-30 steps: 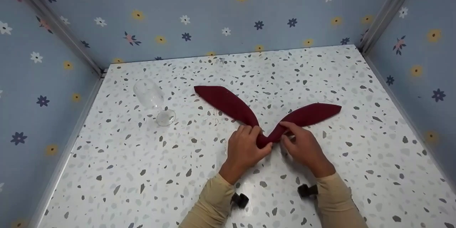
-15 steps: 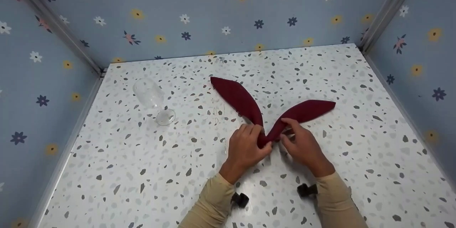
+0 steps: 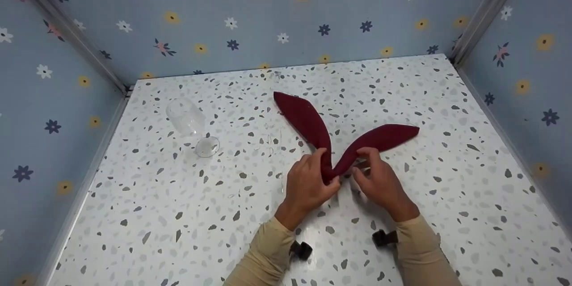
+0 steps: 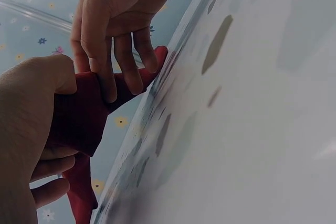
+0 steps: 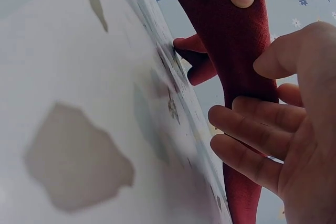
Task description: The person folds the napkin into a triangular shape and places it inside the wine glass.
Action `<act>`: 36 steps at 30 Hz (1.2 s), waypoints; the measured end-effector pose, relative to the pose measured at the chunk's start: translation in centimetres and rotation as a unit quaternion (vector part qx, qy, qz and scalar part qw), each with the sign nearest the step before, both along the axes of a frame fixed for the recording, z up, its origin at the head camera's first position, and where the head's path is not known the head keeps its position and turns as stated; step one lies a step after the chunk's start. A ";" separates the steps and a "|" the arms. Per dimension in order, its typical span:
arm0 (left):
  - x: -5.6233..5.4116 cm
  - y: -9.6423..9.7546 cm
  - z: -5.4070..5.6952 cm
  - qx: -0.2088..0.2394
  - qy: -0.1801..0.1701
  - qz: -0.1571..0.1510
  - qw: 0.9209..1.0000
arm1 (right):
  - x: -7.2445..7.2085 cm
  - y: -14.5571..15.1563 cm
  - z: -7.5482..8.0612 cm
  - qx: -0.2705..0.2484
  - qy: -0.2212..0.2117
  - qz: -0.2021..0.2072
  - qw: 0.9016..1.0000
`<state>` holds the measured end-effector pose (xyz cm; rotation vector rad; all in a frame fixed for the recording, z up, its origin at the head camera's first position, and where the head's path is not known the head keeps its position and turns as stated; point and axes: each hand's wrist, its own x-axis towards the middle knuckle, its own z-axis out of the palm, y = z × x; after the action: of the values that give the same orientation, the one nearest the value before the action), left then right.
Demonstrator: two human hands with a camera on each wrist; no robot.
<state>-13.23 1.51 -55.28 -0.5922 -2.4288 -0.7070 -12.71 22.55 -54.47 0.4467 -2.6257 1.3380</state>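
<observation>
A dark red cloth napkin [image 3: 306, 118] is folded into a long band and bent into a V, with both pointed ends facing away from me. My left hand [image 3: 308, 183] grips it at the bend, thumb at the bottom and index finger along the left arm of the V. The right hand [image 3: 382, 185] holds the lower part of the right arm between thumb and fingers. In the right wrist view, the thumb [image 5: 278, 59] presses the front of the napkin [image 5: 236, 40] while several fingers pass behind it. Part of the bend is hidden by the left hand.
A clear stemmed glass [image 3: 185, 118] lies on its side at the left of the speckled white table [image 3: 178, 232]. Blue flowered panels [image 3: 250, 13] wall in the back and both sides. A black wrist mount [image 3: 301, 250] sticks out from the left sleeve.
The napkin's left arm has swung right and away from me, narrowing the V. Its right tip has shifted slightly left. The left index finger has slid up the cloth; both hands otherwise stay in place.
</observation>
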 end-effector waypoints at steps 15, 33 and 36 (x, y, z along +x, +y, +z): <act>-0.1 0.0 -0.1 -0.010 0.045 0.011 0.999 | -0.1 0.1 0.0 0.001 0.023 -0.004 1.000; -0.1 -0.1 -0.1 0.004 0.058 -0.031 0.998 | 0.1 0.1 -0.1 0.022 0.021 -0.008 0.999; -0.1 -0.2 -0.1 0.009 0.058 -0.035 0.998 | 0.1 0.1 0.0 0.024 0.026 -0.002 0.999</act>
<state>-13.34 1.32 -55.41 -0.6948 -2.3034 -0.7021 -12.59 22.65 -54.52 0.4759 -2.6197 1.2463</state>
